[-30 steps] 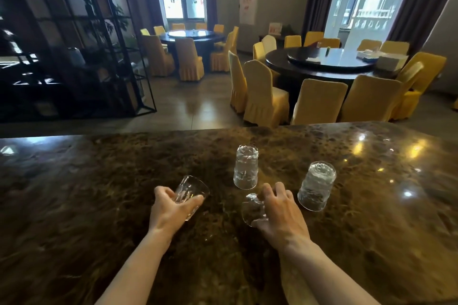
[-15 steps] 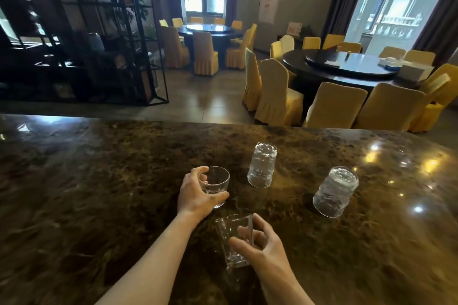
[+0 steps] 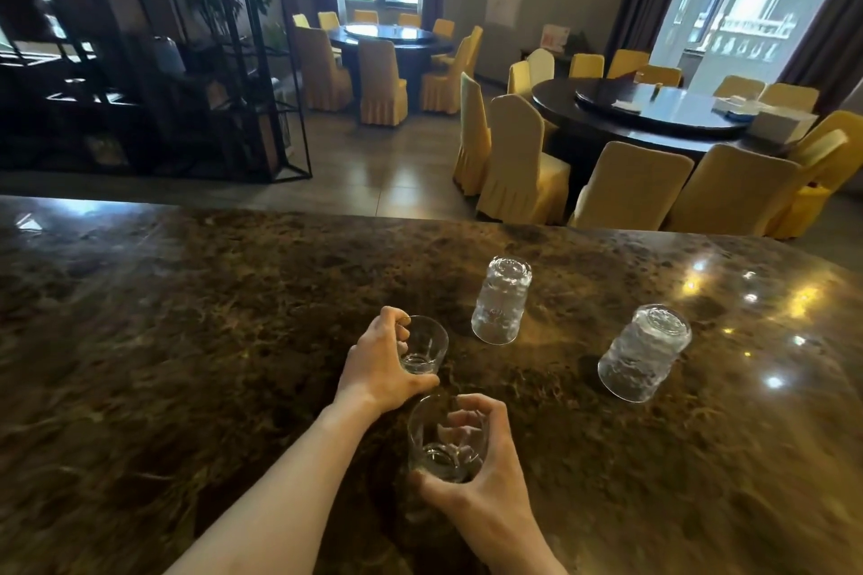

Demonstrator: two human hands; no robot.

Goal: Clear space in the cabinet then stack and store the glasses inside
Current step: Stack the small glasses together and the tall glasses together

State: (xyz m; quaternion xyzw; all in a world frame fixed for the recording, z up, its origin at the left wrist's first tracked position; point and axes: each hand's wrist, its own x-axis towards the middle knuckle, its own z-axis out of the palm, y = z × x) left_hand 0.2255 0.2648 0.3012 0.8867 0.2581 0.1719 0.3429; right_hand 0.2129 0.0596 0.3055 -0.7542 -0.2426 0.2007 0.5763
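Note:
My left hand (image 3: 380,364) grips a small clear glass (image 3: 424,345) standing upright on the dark marble counter (image 3: 187,341). Just in front of it, nearer me, my right hand (image 3: 485,476) holds a second clear glass (image 3: 441,437) upright, slightly above or on the counter; I cannot tell which. Two textured glasses stand upside down on the counter: one (image 3: 502,300) just beyond my left hand, the other (image 3: 644,353) farther right. No cabinet is in view.
Beyond the counter's far edge lies a dining room with round dark tables (image 3: 654,112) and yellow-covered chairs (image 3: 523,163). A black metal shelf unit (image 3: 187,61) stands at the left. Wide bare marble stretches to the left and right of the glasses.
Both hands turned their glasses from tilted to upright. The right hand drew its glass back toward me, in front of the left hand's glass. The view shifted.

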